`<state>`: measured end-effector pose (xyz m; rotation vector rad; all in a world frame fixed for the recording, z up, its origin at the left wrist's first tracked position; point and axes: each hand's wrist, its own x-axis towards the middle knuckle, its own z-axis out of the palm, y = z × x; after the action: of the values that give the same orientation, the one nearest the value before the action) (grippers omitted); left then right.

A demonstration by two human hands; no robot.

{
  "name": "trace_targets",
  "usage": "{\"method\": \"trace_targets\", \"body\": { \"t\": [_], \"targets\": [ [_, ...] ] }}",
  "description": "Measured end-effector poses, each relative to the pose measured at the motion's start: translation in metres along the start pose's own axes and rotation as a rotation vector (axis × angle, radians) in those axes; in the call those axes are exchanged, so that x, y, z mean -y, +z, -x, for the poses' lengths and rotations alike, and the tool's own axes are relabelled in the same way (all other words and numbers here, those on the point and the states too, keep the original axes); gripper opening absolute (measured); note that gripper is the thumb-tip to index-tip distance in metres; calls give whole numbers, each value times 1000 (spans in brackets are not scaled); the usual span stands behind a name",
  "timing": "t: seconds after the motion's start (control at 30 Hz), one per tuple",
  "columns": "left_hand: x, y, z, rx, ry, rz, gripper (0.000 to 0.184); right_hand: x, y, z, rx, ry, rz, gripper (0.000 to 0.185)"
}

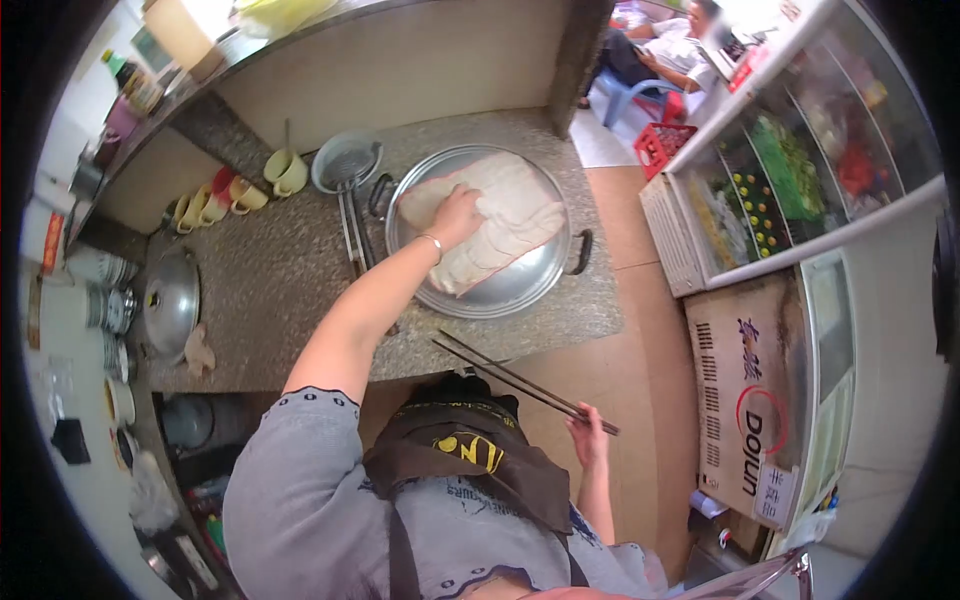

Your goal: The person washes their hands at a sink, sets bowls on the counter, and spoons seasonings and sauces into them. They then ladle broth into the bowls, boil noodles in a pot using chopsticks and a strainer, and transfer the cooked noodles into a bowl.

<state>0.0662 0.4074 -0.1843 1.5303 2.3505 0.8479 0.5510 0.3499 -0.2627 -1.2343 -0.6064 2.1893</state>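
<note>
A whitish cloth (515, 210) with a reddish edge is spread, wrinkled, over a large round metal pot (500, 302) with dark side handles. My left hand (458, 217), a bracelet on its wrist, reaches across the counter and its fingers are closed on the middle of the cloth. Lower down, off the counter's front edge, my right hand (590, 428) grips a pair of long dark chopsticks (520, 383) near one end. Their tips point left, toward the counter edge, slightly apart and touching nothing.
On the stone counter (270, 280) are a strainer (348, 163), several yellow mugs (287, 172) and a domed metal lid (172, 305). A glass-door fridge (790, 150) and a large carton (745, 400) stand at right. Beyond, a person (680, 50) sits near a red crate (660, 148).
</note>
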Motion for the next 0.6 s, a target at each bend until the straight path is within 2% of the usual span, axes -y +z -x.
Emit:
{"method": "trace_targets", "body": {
  "t": [0.03, 0.17, 0.23, 0.27, 0.33, 0.37, 0.4, 0.47, 0.5, 0.6],
  "targets": [
    [-2, -1, 5, -9, -22, -9, 48, -12, 21, -10, 41, 48, 21, 31],
    [-17, -29, 52, -203, 100, 1, 58, -66, 89, -48, 149, 105, -112, 36],
    [-17, -50, 106, -213, -33, 227, 56, -82, 125, -63, 176, 165, -155, 43],
    [-12, -52, 137, -233, -160, 242, 53, -86, 140, -68, 235, 202, -126, 43],
    [-13, -70, 217, -308, -266, 373, 46, -92, 170, -80, 381, 285, -212, 51],
    [1, -59, 267, -393, -325, 295, 46, -96, 183, -87, 394, 419, -205, 60],
    [5, -56, 321, -436, -415, 273, 44, -101, 196, -88, 432, 461, -123, 64],
    [-4, -52, 441, -519, -700, 252, 40, -115, 219, -74, 528, 568, 53, 56],
    [-7, -41, 509, -548, -828, 121, 42, -128, 228, -61, 606, 626, 149, 54],
    [-59, 7, 682, -805, -1308, 128, 44, -172, 231, -30, 837, 793, 442, 49]
  ]
}}
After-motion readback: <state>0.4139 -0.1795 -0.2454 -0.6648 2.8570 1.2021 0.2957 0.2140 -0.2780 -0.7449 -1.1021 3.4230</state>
